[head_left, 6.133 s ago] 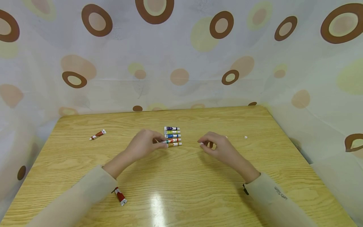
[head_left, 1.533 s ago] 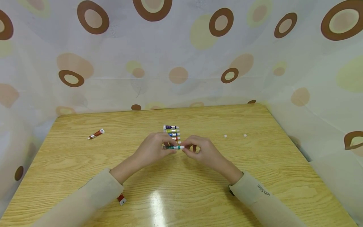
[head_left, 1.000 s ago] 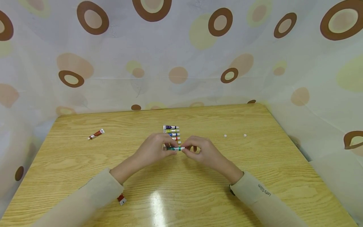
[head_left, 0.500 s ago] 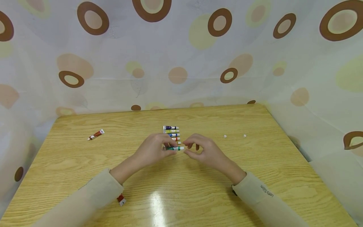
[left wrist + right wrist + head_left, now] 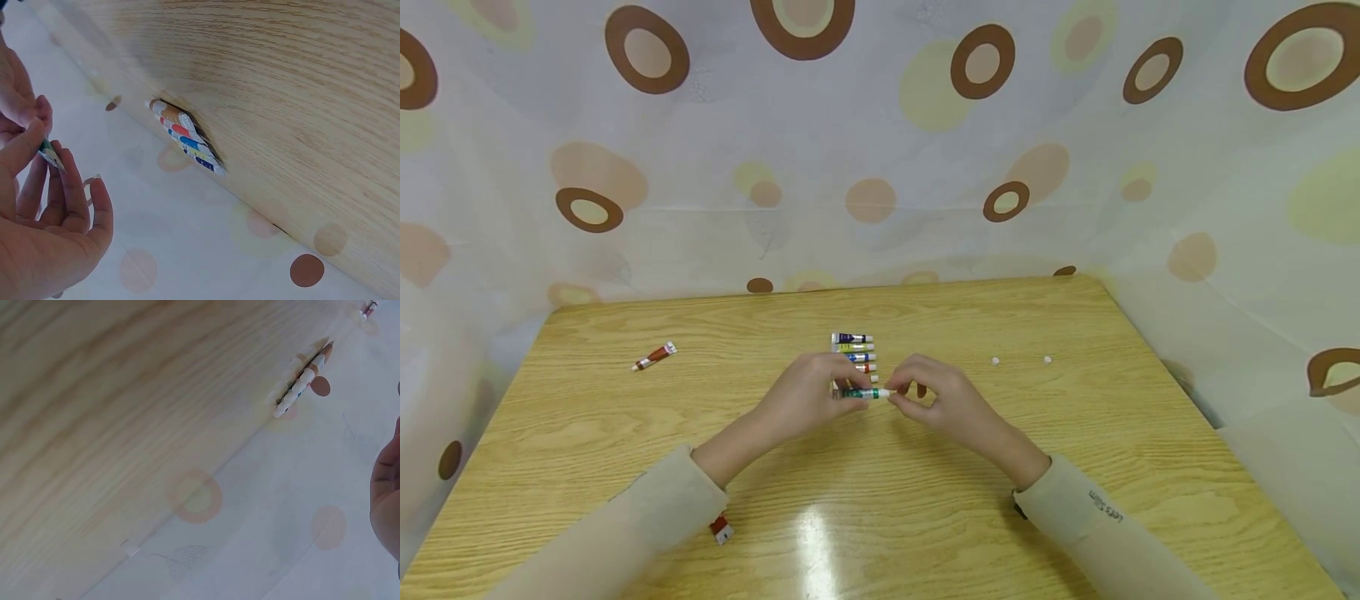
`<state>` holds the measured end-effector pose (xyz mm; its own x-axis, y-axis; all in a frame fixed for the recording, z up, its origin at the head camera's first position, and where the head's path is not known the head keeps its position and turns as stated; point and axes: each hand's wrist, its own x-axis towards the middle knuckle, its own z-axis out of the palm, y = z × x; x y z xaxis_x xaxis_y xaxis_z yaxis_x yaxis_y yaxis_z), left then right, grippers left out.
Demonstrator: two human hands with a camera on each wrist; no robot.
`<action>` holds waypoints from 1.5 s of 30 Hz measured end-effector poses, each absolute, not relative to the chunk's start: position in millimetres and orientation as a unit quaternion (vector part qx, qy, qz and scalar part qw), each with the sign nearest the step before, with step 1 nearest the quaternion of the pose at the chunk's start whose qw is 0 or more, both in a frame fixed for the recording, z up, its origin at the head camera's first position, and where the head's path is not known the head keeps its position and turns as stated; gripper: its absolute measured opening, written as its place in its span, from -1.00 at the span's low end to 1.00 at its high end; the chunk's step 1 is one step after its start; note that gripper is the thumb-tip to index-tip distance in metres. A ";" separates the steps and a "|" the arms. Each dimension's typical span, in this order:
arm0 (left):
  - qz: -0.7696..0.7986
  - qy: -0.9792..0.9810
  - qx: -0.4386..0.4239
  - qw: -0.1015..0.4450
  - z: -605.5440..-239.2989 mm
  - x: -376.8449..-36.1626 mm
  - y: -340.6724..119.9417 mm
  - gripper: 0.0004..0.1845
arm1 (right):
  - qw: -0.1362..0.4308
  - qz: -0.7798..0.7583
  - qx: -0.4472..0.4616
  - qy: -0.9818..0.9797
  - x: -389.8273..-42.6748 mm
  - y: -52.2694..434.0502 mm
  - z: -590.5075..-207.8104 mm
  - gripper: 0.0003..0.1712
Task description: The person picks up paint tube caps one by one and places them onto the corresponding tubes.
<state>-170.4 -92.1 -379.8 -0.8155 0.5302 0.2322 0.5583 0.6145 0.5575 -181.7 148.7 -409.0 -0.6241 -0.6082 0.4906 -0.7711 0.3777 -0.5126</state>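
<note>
My left hand (image 5: 808, 387) pinches a small green paint tube (image 5: 859, 393) between thumb and fingers, level and cap end to the right. On that end sits a white cap (image 5: 883, 392), which the thumb and index finger of my right hand (image 5: 942, 396) pinch. In the left wrist view the green tube (image 5: 51, 155) is partly hidden by fingers. Just behind the hands lies a row of paint tubes: purple (image 5: 852, 338), yellow (image 5: 855, 347), blue (image 5: 861, 357), red (image 5: 867, 367) and ochre, the last mostly covered by my left hand.
Two small white caps (image 5: 996, 361) lie on the wooden table (image 5: 1075, 500) to the right. At the left is a brownish-red tube (image 5: 655, 357). Another red tube (image 5: 721, 528) is partly under my left sleeve. A patterned cloth (image 5: 880, 150) hangs along the back and sides.
The right hand brought a small white cap leftward to the green tube's end. Half a second ago its fingers were spread around the cap; now they pinch it again. The left hand stayed nearly still lately.
</note>
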 end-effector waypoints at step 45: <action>-0.325 -0.894 -0.307 0.028 -379.6 -169.5 -92.9 -0.87 | 0.137 0.339 0.443 -0.818 -182.0 146.4 -410.3 -0.79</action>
<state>-169.5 -92.9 -379.6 -0.8100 0.5305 0.2499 0.5671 0.6000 0.5642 -182.0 146.4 -410.3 -0.5699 -0.6321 0.5251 -0.8182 0.3772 -0.4339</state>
